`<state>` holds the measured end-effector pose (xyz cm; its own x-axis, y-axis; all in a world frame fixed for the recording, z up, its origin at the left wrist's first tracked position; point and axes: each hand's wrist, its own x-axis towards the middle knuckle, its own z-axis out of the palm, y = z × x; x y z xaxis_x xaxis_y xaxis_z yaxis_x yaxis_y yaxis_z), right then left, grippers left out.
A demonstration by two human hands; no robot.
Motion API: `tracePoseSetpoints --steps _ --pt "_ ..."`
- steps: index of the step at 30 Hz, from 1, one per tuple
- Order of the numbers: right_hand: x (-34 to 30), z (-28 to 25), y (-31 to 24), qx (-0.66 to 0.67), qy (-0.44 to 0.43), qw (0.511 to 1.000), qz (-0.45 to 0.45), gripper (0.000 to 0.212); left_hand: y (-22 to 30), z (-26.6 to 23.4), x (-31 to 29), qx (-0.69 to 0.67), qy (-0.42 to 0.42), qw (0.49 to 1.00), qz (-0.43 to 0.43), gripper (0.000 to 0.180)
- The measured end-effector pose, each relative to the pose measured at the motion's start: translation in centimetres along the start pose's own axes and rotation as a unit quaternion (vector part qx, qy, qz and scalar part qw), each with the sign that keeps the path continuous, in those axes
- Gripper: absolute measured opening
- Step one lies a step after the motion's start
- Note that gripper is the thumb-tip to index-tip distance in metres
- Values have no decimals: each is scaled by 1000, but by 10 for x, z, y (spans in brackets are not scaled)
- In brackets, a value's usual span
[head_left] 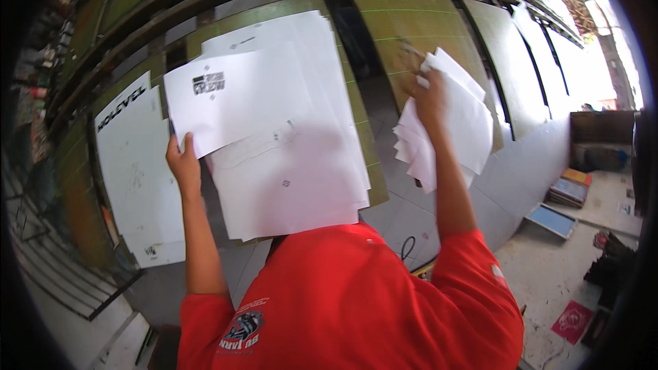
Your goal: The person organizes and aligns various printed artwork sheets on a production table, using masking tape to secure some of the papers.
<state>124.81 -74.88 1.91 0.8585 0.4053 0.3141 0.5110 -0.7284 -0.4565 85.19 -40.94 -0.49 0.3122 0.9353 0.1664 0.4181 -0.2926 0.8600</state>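
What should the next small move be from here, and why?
I'd probably have the left hand ease its printed sheet rightward, closer in line with the large pile of sheets. The sheet is pinched near its lower left corner and juts past the pile's left edge. The right hand is over the fanned sheets, too blurred to judge its grip.

Lettering point(208, 84) on white sheets point(288, 130) and red shirt point(363, 294)
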Motion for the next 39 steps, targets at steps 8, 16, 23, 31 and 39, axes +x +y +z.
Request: tracePoseSetpoints --steps 8,16,23,31,39 --pt "-95 -80 148 -200 -24 964 173 30 52 -21 -2 -79 0 997 9 30" --pt "-104 -80 148 -188 -39 968 160 29 1 -30 -5 -213 -38 969 -122 32" --pt "-103 -88 136 -194 -76 963 174 32 -23 -26 -13 -81 -52 983 -154 35" --pt "-101 -76 109 -132 24 988 80 46 -7 -17 -3 -124 -114 962 -214 37" --pt "-102 -16 -33 236 -180 953 59 40 -29 -6 -8 -160 -119 961 -194 36"
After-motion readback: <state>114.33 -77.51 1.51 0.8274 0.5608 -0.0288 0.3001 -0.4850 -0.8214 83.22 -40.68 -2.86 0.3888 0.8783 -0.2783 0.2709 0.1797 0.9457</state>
